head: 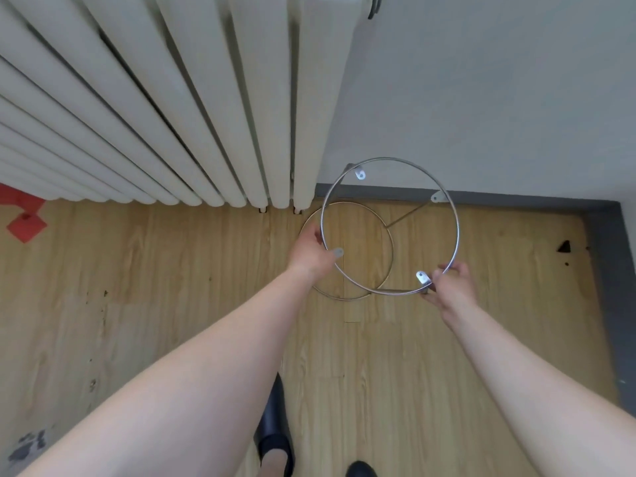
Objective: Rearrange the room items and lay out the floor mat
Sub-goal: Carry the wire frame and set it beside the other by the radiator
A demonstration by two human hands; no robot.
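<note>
1. Left hand (pixel 311 251) grips the left side of the upper ring of a metal wire stand (pixel 456 215), fingers curled round the rim.
2. Right hand (pixel 449 287) pinches the same ring at its near right edge, just beside a small flat metal tab (pixel 423 278).
3. That stand is two wire rings joined by thin rods; the upper ring is the larger, and the smaller lower ring (pixel 387 228) sits at floor level to its left. Nothing lies inside either ring.
4. It is held over the wooden floor (pixel 172 270) in the corner, close to the right end of a white radiator (pixel 172 98) and the grey skirting board (pixel 516 201).
5. Red paper pieces (pixel 25 225) lie on the floor at far left.
6. Black shoes (pixel 275 438) show at the bottom edge.
</note>
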